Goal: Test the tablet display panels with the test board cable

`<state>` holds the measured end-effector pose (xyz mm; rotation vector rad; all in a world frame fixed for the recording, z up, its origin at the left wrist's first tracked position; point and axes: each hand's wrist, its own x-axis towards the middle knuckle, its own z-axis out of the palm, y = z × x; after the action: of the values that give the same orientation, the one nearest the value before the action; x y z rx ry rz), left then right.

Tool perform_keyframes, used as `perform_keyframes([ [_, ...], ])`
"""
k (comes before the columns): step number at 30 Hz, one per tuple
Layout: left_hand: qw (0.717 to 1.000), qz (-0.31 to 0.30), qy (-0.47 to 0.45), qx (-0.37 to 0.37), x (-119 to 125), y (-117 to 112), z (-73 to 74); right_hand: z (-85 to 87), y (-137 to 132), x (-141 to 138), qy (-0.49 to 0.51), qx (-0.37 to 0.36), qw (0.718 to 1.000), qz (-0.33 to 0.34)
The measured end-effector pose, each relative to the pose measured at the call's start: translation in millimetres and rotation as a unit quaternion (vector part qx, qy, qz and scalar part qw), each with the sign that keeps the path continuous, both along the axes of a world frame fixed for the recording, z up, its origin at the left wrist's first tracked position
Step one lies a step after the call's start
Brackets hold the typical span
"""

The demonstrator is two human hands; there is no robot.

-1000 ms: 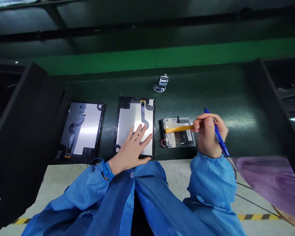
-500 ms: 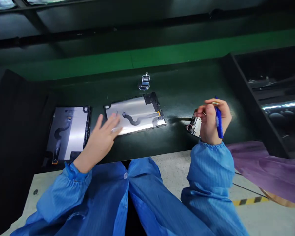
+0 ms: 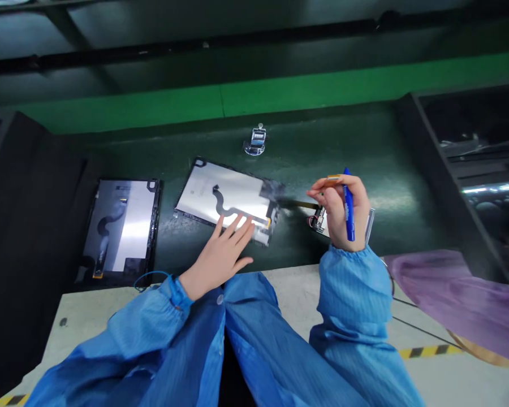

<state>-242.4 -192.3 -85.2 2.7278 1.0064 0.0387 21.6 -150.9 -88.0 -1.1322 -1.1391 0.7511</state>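
My left hand (image 3: 220,257) lies with spread fingers over the lower edge of a display panel (image 3: 237,189). The panel's silver back faces up, carrying a dark curved flex cable (image 3: 221,202) with an orange end. In my right hand (image 3: 343,212) a blue marker pen (image 3: 349,212) is tucked upright between the fingers. A small orange-and-silver piece (image 3: 333,180) shows at the fingertips; I cannot tell its kind. Beneath that hand is a small white-faced device (image 3: 322,223) with red wires, partly hidden. From it a dark flat strip (image 3: 299,203) runs toward the panel's blurred right end.
A second display panel (image 3: 127,226) lies to the left, silver back up. Behind the middle panel stands a small chrome tally counter (image 3: 255,141). Dark partitions (image 3: 441,175) flank the green work surface (image 3: 186,254). Purple cloth (image 3: 441,282) hangs at the lower right.
The middle panel has turned clockwise, its right end swinging toward me. My left hand has slid right along it, and my right hand has shifted left with the marker pen.
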Motion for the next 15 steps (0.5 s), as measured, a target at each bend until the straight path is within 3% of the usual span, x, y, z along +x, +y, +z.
perform_keyframes([
  [3, 0.996, -0.08, -0.031, -0.018, -47.2, -8.9, 4.8, 1.9, 4.4, -5.7, -0.005, -0.006, 1.0, -0.014],
  [5, 0.997, -0.06, -0.043, -0.004, -73.5, -14.4, 11.9, 1.9, 5.8, -10.6, -0.013, -0.013, 1.0, -0.009],
  [7, 0.999, 0.001, -0.036, 0.034, -82.9, -21.2, 18.4, 1.4, 6.7, -17.6, -0.016, -0.025, 1.0, 0.008],
  [11, 0.992, 0.096, -0.022, 0.08, -52.0, -37.2, 16.1, 2.7, 10.4, -39.7, -0.003, -0.036, 0.997, 0.063],
  [15, 0.998, 0.051, 0.005, 0.03, -30.2, -41.9, -2.6, 10.9, 11.8, -65.1, 0.002, -0.048, 0.995, 0.088],
])
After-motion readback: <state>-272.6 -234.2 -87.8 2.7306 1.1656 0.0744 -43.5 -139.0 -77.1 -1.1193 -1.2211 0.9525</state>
